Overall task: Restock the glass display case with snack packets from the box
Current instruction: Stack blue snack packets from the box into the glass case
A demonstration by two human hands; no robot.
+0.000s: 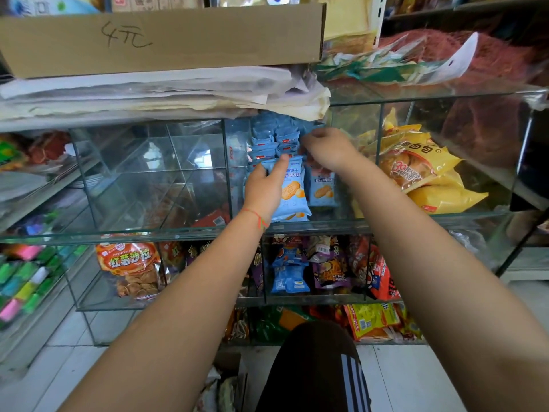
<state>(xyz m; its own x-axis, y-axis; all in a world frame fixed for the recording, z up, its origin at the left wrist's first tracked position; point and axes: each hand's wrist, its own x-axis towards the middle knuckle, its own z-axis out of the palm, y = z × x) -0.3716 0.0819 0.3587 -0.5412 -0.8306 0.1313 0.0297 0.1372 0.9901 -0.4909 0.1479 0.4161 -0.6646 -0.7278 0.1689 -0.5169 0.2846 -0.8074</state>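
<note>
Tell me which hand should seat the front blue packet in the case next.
Left. The left hand already grips the front blue packet at the compartment mouth; the right hand is busy deeper among the stacked packets.

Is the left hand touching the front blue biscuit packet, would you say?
Touching: the head view shows the left hand with fingers curled round the front blue biscuit packet.

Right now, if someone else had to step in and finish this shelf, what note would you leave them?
Left hand: holds a blue biscuit packet upright at the front of the middle compartment of the glass display case.
Right hand: reaches into the same compartment among the stacked blue packets; whether its grip holds one is hidden.
Done: that compartment is well stocked.
Left: seat the held packet. The compartment to the left holds no packets; yellow bread bags fill the right.
</note>
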